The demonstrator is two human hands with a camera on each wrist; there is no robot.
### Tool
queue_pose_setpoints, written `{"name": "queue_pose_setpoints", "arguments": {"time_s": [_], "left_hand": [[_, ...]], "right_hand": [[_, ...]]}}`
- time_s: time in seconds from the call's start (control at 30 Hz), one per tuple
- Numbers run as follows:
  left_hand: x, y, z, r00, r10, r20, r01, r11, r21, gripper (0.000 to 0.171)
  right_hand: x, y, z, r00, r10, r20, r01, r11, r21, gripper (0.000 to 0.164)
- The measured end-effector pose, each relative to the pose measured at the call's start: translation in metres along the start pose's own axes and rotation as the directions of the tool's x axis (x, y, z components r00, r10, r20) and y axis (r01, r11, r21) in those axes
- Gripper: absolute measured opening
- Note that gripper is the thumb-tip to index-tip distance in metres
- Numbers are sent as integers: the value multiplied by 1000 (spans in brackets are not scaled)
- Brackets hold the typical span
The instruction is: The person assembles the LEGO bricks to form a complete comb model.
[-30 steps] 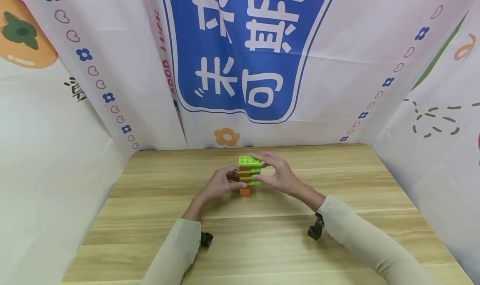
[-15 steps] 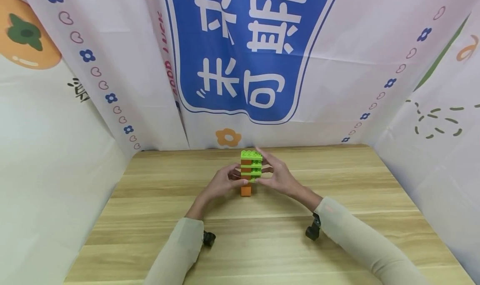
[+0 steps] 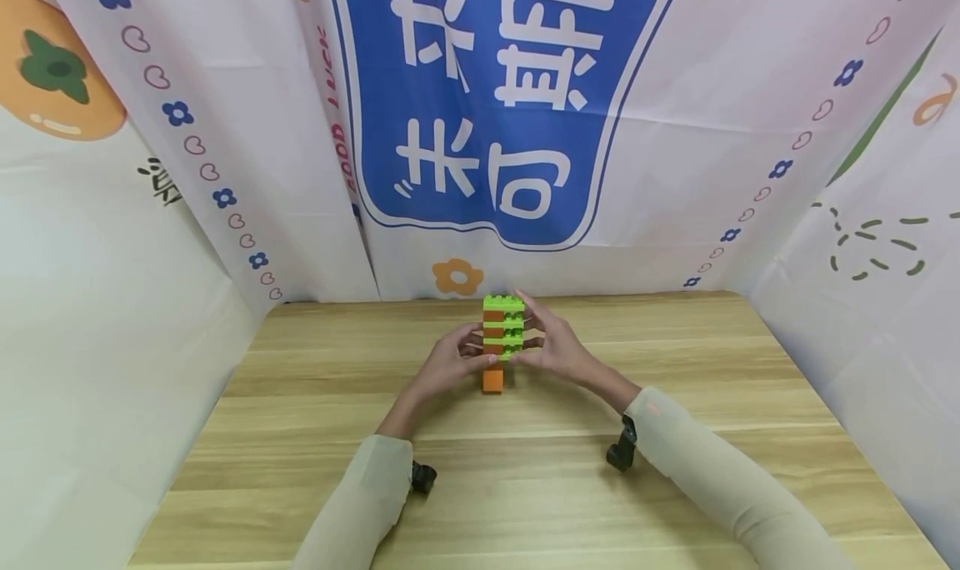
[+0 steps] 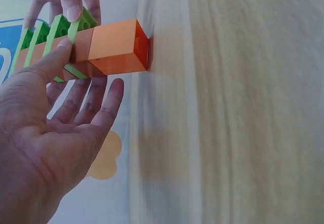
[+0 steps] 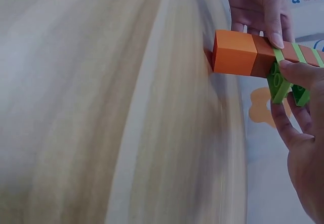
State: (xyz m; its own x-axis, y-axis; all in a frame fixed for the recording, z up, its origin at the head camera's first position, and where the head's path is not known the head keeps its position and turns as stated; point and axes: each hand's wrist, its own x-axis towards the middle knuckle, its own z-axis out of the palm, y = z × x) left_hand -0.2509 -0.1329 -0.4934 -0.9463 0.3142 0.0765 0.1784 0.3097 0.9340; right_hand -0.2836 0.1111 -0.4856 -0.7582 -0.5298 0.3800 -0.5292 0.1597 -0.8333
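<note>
A tower of toy building bricks (image 3: 493,332) stands at the middle back of the table, layered in brown bricks and green studded plates over an orange block (image 4: 119,44). The plates' ends jut out to the right as steps. My left hand (image 3: 447,360) grips its left side low down, thumb on the near face and fingers behind. On the other side my right hand (image 3: 562,349) holds the jutting green plates (image 5: 279,85), its thumb at the lowest plate and index finger up by the top. The orange block's bottom is close to the tabletop. Some right fingers are hidden behind the plates.
The wood-grain table (image 3: 510,487) ends at a printed cloth backdrop (image 3: 637,262) right behind the tower. White printed cloth walls (image 3: 90,303) close off both sides. Black wrist cameras (image 3: 621,452) hang under both sleeves.
The tower's top has tipped back, away from the head camera, so its front shows more and its studs less. Both hands have moved with it, and the right index finger has risen.
</note>
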Motion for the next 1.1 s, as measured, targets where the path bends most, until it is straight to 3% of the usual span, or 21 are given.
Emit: {"name": "queue_pose_setpoints", "arguments": {"time_s": [0.33, 0.5, 0.63, 0.83, 1.1], "left_hand": [[7, 1, 2, 1000, 15, 11, -14, 998, -60, 87], [9, 2, 4, 1000, 6, 31, -4, 997, -78, 95], [11, 3, 5, 999, -12, 32, 14, 998, -65, 98], [15, 1, 5, 997, -33, 66, 36, 998, -47, 97], [15, -1, 4, 986, -126, 113, 135, 989, -68, 88]], "right_hand": [[5, 10, -7, 993, 116, 6, -116, 987, 107, 120], [6, 15, -12, 985, 170, 13, -171, 983, 74, 118], [7, 17, -16, 978, 205, 27, -206, 978, 40, 115], [9, 22, -18, 965, 252, 71, -257, 963, 83, 111], [9, 29, -20, 930, 350, 115, -359, 931, 69, 108]]}}
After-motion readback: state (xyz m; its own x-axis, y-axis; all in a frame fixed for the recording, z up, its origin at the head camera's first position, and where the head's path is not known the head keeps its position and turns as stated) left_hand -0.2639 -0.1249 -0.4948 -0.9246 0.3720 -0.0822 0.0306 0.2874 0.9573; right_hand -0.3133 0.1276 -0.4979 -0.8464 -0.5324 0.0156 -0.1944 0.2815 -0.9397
